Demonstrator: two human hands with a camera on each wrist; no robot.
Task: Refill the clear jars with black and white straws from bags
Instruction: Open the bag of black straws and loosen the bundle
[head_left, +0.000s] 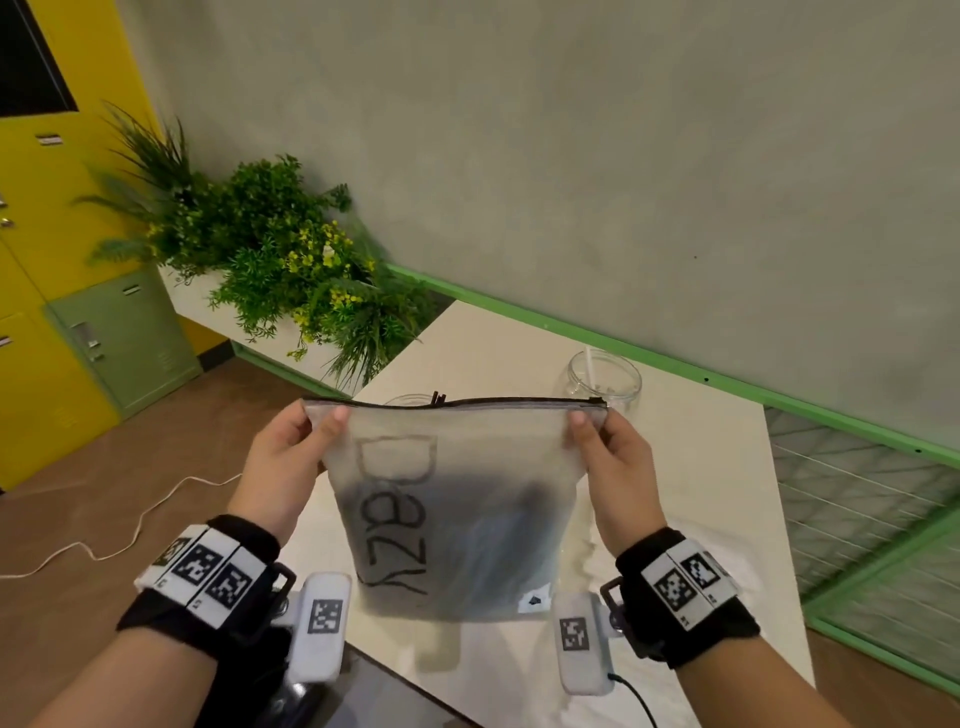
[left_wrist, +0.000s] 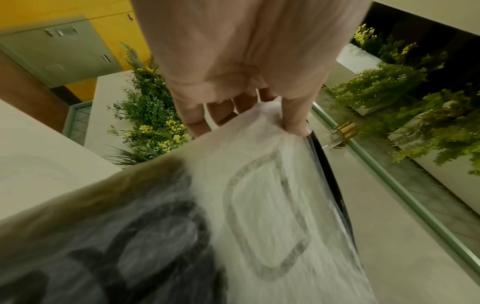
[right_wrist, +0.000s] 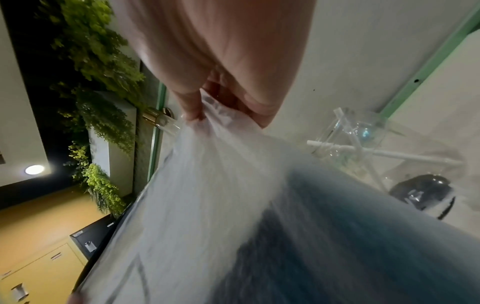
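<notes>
**A:** Above the table (head_left: 727, 467), a frosted zip bag (head_left: 457, 509) hangs upright, left hand (head_left: 291, 457) pinching its 10 o'clock corner, right hand (head_left: 618, 462) its 2 o'clock corner.

**B:** How does it handle?

**A:** Soft, light, slippery film, likely sagging; hold the stiff zip edge. A clear jar (head_left: 602, 379) stands at 1 o'clock, fragile, one white straw (head_left: 589, 366) inside.

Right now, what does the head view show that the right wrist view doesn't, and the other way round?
Only the head view shows the left hand pinching the frosted bag and the zipper still closed. Only the right wrist view shows several white straws inside the clear jar and a dark object beside it. Both show the right hand pinching the bag's corner, with the jar behind it.
</notes>
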